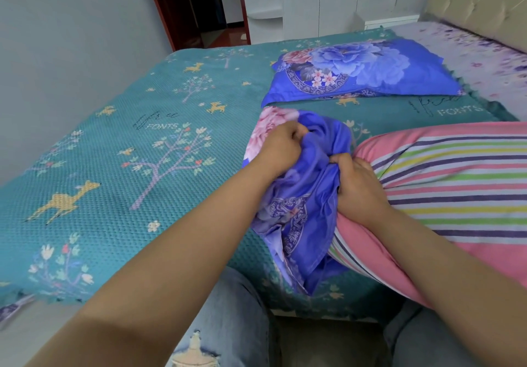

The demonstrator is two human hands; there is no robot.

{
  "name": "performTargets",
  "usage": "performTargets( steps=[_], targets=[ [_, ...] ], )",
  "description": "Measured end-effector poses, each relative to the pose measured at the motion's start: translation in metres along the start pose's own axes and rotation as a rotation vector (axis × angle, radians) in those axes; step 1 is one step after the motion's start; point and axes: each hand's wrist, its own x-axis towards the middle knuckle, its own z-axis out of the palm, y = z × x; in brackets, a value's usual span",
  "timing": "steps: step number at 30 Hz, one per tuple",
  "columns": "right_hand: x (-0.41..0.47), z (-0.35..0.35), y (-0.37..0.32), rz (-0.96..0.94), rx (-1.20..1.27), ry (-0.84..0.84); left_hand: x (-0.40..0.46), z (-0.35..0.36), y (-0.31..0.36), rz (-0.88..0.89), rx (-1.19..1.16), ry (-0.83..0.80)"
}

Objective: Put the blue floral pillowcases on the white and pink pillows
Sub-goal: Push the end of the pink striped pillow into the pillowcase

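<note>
We bunch the blue floral pillowcase (pixel 302 195) in our left hand (pixel 281 147) and right hand (pixel 355 184); next, its mouth must open over the striped pink pillow (pixel 456 184) beside our right hand.

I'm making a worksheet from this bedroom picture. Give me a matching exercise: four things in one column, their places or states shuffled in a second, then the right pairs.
1. covered pillow
2. loose pillowcase
3. striped pillow
4. bedspread

A. bunched in both hands
B. bare, at the bed's near right
C. teal, with deer and trees
D. lying flat near the headboard

Pairs: 1-D, 2-A, 3-B, 4-C
</note>
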Motion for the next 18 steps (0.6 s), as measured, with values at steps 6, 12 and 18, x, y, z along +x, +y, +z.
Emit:
performTargets(
  steps=[6,12,18],
  targets=[
    [0.0,0.001,-0.003,0.002,-0.024,-0.02,-0.012,0.002,-0.009,-0.016,0.822,-0.051],
    [0.0,0.006,0.001,-0.032,-0.022,0.011,0.003,-0.006,0.022,0.241,0.382,0.335],
    [-0.005,0.005,-0.005,0.023,0.047,0.118,0.003,0.036,-0.01,0.005,-0.252,-0.094]
  ],
)
